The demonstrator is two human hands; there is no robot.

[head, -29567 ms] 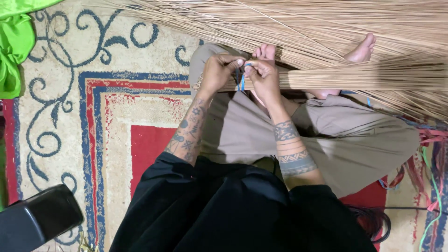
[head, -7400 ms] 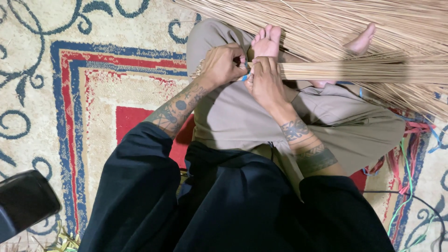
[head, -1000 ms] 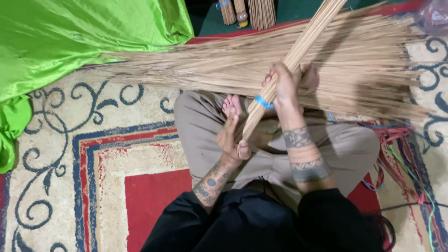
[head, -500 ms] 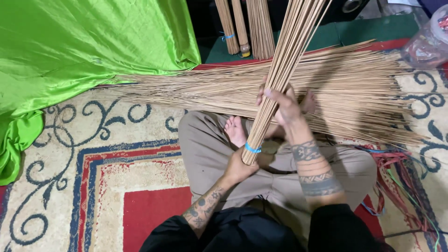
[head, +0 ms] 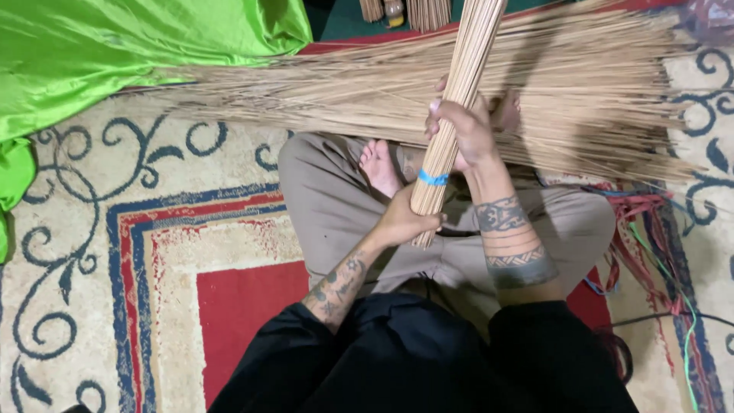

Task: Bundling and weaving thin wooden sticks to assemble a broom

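— What have your hands got hold of in the head view?

— Your right hand point(head: 465, 131) is wrapped around the tied bundle of thin tan sticks point(head: 451, 115), clamped on it above the blue band point(head: 433, 178). Your left hand point(head: 403, 220) is closed about the bundle's lower end, just under that band. The bundle stands nearly upright over your lap, leaning a little away from you, its top running out of the frame.

— Why hold it that way?

— As a judgement: one hand high and one low keeps the sticks from splaying, and the butt end stays bunched below the band.

— What lies around you?

— A wide loose heap of long pale sticks point(head: 474, 84) is spread across the floor just beyond your crossed legs, within reach. You sit on a patterned rug with cream, blue and red borders point(head: 153, 260). A bright green cloth point(head: 115, 46) is crumpled at the upper left, touching the heap's thin ends. Coloured cords — red and green point(head: 650, 222) — trail on the rug to your right. More tied bundles point(head: 405, 9) stand at the top edge.
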